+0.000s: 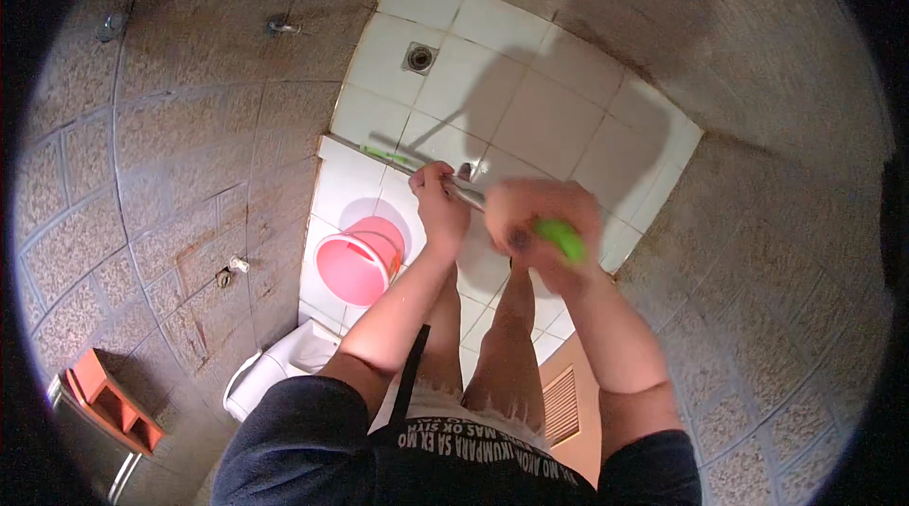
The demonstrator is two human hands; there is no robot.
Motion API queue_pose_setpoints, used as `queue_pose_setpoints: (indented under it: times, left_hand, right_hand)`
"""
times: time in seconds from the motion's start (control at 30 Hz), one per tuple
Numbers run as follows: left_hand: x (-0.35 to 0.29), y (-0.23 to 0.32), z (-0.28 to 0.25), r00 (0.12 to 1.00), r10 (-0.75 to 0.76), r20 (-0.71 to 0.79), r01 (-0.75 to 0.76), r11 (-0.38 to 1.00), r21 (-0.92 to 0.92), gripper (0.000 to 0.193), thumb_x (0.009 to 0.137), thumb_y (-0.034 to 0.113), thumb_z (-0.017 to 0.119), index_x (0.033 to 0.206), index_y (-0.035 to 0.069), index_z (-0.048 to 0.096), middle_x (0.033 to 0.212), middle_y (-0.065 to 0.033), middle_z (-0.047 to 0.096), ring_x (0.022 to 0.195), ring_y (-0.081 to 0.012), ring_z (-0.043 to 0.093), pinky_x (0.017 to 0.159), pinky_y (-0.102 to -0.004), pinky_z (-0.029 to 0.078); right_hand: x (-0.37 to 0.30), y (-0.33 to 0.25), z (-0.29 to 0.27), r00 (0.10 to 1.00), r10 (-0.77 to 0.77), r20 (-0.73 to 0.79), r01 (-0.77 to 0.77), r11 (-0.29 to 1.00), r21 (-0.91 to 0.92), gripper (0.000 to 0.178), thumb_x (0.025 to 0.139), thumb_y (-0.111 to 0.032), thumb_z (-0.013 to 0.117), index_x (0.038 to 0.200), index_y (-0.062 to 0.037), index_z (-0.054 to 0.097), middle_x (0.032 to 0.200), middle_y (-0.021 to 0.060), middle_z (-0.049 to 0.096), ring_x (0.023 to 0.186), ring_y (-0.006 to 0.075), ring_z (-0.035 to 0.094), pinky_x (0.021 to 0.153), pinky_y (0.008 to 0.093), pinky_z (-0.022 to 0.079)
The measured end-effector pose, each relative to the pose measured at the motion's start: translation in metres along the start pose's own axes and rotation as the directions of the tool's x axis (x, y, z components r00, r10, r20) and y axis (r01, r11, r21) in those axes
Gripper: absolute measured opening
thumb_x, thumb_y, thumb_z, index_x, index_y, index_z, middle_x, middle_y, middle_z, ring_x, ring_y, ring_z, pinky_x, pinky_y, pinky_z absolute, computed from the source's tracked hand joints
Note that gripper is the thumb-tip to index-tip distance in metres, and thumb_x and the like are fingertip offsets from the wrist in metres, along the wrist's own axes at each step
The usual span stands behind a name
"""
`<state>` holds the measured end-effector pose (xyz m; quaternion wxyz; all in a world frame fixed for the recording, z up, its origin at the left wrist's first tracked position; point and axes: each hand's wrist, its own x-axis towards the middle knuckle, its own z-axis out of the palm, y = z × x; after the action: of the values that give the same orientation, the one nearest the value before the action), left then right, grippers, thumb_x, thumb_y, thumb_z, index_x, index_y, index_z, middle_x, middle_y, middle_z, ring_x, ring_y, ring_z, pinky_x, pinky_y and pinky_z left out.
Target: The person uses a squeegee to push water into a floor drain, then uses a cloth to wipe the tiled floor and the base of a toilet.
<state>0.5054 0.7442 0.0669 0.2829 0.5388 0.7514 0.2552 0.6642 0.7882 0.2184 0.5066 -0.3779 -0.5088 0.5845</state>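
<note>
Mop handle (464, 186): metal pole with green grip, held slanted over the white tiled floor (530, 118)
Left hand (437, 195): was clamped around the pole
Right hand (542, 230): blurry, was wrapped on the green end
Pink bucket (358, 260): sat near the floor's left edge

Pink bucket (358, 262), green brush grip (562, 237), white floor tiles (559, 118), speckled brown wall tiles (180, 137), orange shelf (112, 400)

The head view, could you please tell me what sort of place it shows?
Most likely a small bathroom or wet room. A white tiled floor with a round drain lies below, a white toilet stands by the speckled tiled wall, and a pink bucket sits nearby.
</note>
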Motion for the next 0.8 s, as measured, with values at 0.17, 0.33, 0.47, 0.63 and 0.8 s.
queue_pose_setpoints:
  times: [0.17, 0.33, 0.47, 0.63, 0.8]
  left_hand:
    - [0.056, -0.044, 0.03, 0.992, -0.051, -0.115, 0.011, 0.947, -0.32, 0.023, 0.07, 0.004, 0.068, 0.09, 0.007, 0.057, 0.088, -0.0154, 0.054, 0.093, -0.0324, 0.05, 0.079, -0.0384, 0.041]
    - [0.133, -0.012, 0.054, 0.956, -0.108, -0.271, 0.024, 0.955, -0.295, 0.011, 0.07, 0.006, 0.068, 0.079, 0.004, 0.061, 0.078, -0.016, 0.06, 0.087, -0.0355, 0.053, 0.079, -0.0395, 0.04]
    - [0.176, 0.021, 0.043, 0.962, -0.184, -0.2, 0.115, 0.943, -0.312, 0.014, 0.073, 0.012, 0.069, 0.078, 0.004, 0.059, 0.079, -0.0181, 0.06, 0.085, -0.0367, 0.053, 0.076, -0.0424, 0.04]
    - [0.202, 0.032, 0.025, 0.98, -0.055, -0.194, -0.017, 0.936, -0.352, 0.023, 0.075, 0.02, 0.07, 0.075, 0.003, 0.055, 0.077, -0.0187, 0.057, 0.084, -0.0375, 0.052, 0.074, -0.0433, 0.041]
    - [0.166, 0.013, 0.004, 0.982, 0.02, -0.186, -0.08, 0.944, -0.32, 0.017, 0.072, 0.008, 0.066, 0.085, 0.003, 0.057, 0.085, -0.0148, 0.058, 0.089, -0.0351, 0.054, 0.074, -0.0431, 0.044]
  right_hand:
    - [0.061, 0.038, 0.021, 0.997, 0.047, -0.058, -0.035, 0.983, 0.181, 0.023, 0.069, -0.012, 0.057, 0.056, -0.0019, 0.042, 0.053, 0.0065, 0.042, 0.049, 0.0174, 0.043, 0.045, 0.0297, 0.034]
    - [0.132, 0.037, 0.008, 0.986, 0.021, -0.168, -0.014, 0.999, 0.039, 0.017, 0.068, -0.012, 0.047, 0.056, -0.0012, 0.041, 0.053, 0.007, 0.038, 0.047, 0.0165, 0.034, 0.049, 0.0322, 0.032]
    - [0.172, 0.023, -0.002, 0.993, -0.106, -0.044, 0.11, 0.991, 0.081, 0.017, 0.07, -0.016, 0.051, 0.063, -0.0008, 0.045, 0.056, 0.0084, 0.042, 0.049, 0.0169, 0.038, 0.049, 0.0318, 0.034]
    - [0.187, 0.004, 0.019, 0.991, -0.105, 0.088, 0.086, 0.977, 0.193, 0.022, 0.069, -0.022, 0.057, 0.068, -0.0026, 0.047, 0.054, 0.0085, 0.04, 0.049, 0.0175, 0.038, 0.049, 0.0308, 0.034]
    - [0.147, -0.011, 0.047, 0.983, -0.167, 0.073, 0.156, 0.979, 0.135, 0.026, 0.076, -0.024, 0.053, 0.06, -0.008, 0.04, 0.052, 0.0045, 0.038, 0.049, 0.017, 0.037, 0.061, 0.0359, 0.033]
